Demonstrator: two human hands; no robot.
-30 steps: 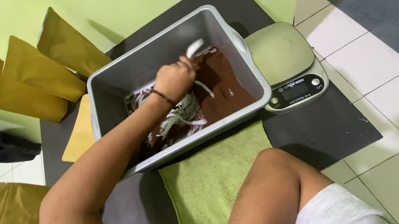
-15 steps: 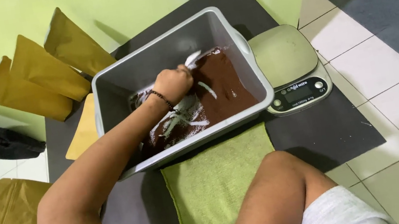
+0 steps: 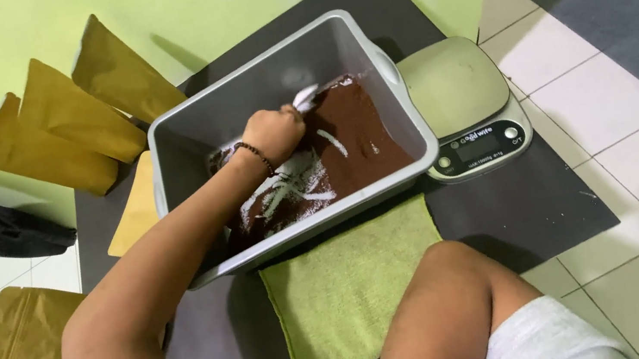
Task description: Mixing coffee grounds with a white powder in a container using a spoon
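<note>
The left hand (image 3: pixel 272 133) was closed around the handle of a white scoop (image 3: pixel 306 97), whose bowl stuck out at about two o'clock from the knuckles, its long axis running toward the tub's far wall. The scoop sat at the edge of the brown powder (image 3: pixel 355 134) heaped at three to four o'clock of the hand inside the grey tub (image 3: pixel 182 147). The right hand was out of view; a scale (image 3: pixel 464 106) stood just beside the tub at three o'clock.

Out of sight, out of frame

My left hand (image 3: pixel 274 133) hides the white scoop (image 3: pixel 307 97) handle; my right hand lies outside the picture.
</note>
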